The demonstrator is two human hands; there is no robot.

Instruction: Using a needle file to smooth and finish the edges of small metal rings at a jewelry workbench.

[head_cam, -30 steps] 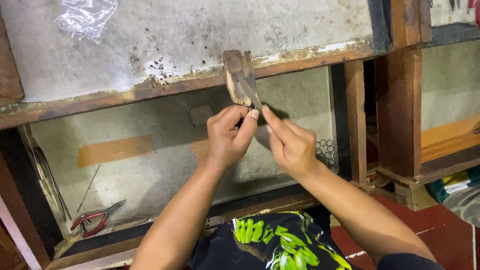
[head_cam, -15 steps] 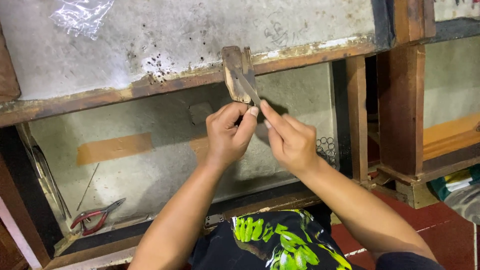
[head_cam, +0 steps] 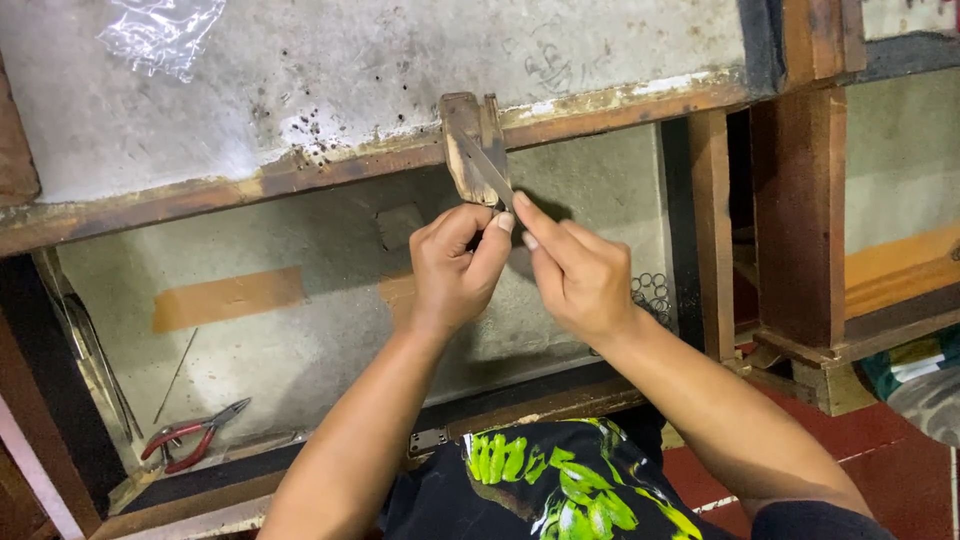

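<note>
- Seen from above: two bare hands meet at the front edge of a worn, grey-topped wooden workbench.
- The left hand has its fingers curled shut, thumb and forefinger pinched at the lower end of a thin, flat metal strip.
- The right hand pinches the same spot from the other side, forefinger stretched up along the strip.
- The strip slants up and left from the fingertips and lies across a small wooden block that juts from the bench's edge. The strip's lower end is hidden between the fingers, so its full length cannot be made out.
- Whether anything else sits inside the fingers cannot be told.
- One pair of red-handled pliers lies on the lower shelf, well apart from the hands, at the bottom left.
- One crumpled piece of clear plastic rests on the benchtop at the upper left, cut off by the top edge.
- A small cluster of wire rings shows just beside the right hand, partly hidden behind it; they are too small to count.
- One dark wooden post stands to the right.
- A black cloth with green leaf print covers the person's lap, cut off at the bottom.
</note>
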